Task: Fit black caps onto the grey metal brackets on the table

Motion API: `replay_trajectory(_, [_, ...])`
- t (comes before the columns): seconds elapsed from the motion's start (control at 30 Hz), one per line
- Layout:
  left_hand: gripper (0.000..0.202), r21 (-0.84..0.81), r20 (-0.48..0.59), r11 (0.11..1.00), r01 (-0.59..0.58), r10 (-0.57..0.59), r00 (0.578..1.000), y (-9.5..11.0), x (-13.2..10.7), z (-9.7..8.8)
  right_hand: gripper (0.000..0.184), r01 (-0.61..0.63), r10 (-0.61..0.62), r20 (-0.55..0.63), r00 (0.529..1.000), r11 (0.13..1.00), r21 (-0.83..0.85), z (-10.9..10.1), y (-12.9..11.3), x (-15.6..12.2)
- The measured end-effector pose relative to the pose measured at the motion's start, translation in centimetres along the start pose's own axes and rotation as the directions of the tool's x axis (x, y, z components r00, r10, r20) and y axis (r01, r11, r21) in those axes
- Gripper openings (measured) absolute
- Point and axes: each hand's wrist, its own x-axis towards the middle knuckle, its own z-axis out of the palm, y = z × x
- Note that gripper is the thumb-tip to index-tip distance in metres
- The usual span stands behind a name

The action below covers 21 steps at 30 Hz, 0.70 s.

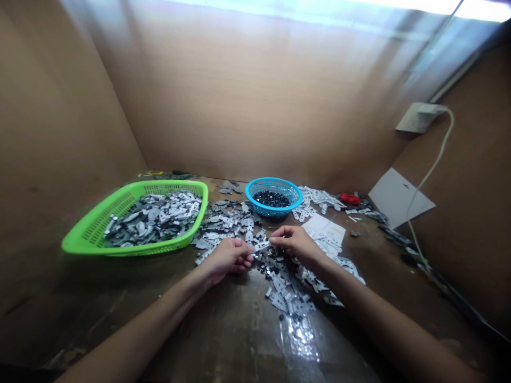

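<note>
Between my two hands is a small flat light-grey part point(262, 246) with holes. My left hand point(231, 258) pinches its left end between thumb and forefinger, the other fingers curled in. On its right end close the thumb and forefinger of my right hand point(296, 244). Beneath and around the hands lie loose grey parts point(290, 292) and small black round pieces point(275, 266). Behind them a blue basket point(295, 205) holds many tiny black pieces point(271, 199). Whether the right fingers also hold a small piece, I cannot make out.
A green basket point(131, 250) heaped with grey parts point(159, 218) stands at the left. More flat parts lie by the blue basket, near a red object point(349, 199) and a white sheet point(339, 230). A cable point(439, 151) hangs from a wall box point(417, 118) at the right.
</note>
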Motion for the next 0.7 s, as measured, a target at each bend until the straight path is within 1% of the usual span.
replay_trajectory(0.07, [0.03,-0.001,0.004,1.0,-0.013,0.013,1.0,0.1,0.0,0.0,0.033,-0.052,0.05,0.026,0.998,0.997,0.056,0.0,0.1,0.1])
replay_trajectory(0.17, [0.028,0.005,0.013,1.0,-0.029,0.029,1.0,0.3,0.0,-0.1,0.035,-0.147,0.133,0.113,0.985,0.98,0.131,-0.2,0.0,0.2])
replay_trajectory(0.27, [0.027,0.012,0.028,0.999,-0.049,0.048,0.998,0.3,-0.1,-0.2,0.033,-0.254,0.222,0.218,0.95,0.958,0.131,-0.6,-0.2,0.2])
replay_trajectory(0.37, [0.026,0.027,0.037,0.998,-0.062,0.061,0.997,0.3,-0.1,-0.2,0.032,-0.296,0.255,0.29,0.922,0.949,0.106,-0.8,-0.3,0.2])
replay_trajectory(0.43, [0.025,0.036,0.04,0.997,-0.065,0.064,0.997,0.3,-0.1,-0.2,0.032,-0.291,0.248,0.3,0.921,0.951,0.107,-0.8,-0.3,0.2])
replay_trajectory(0.53, [0.024,0.039,0.037,0.997,-0.06,0.058,0.998,0.3,-0.1,-0.2,0.031,-0.263,0.22,0.287,0.932,0.957,0.12,-0.7,0.1,0.3])
replay_trajectory(0.6, [0.024,0.038,0.031,0.998,-0.059,0.058,0.998,0.3,-0.1,-0.2,0.031,-0.204,0.168,0.261,0.951,0.972,0.12,-0.4,0.6,0.3])
replay_trajectory(0.7, [0.025,0.061,0.02,0.996,-0.068,0.066,0.998,0.4,-0.1,-0.2,0.032,-0.081,0.062,0.186,0.981,0.992,0.095,0.3,1.1,0.2])
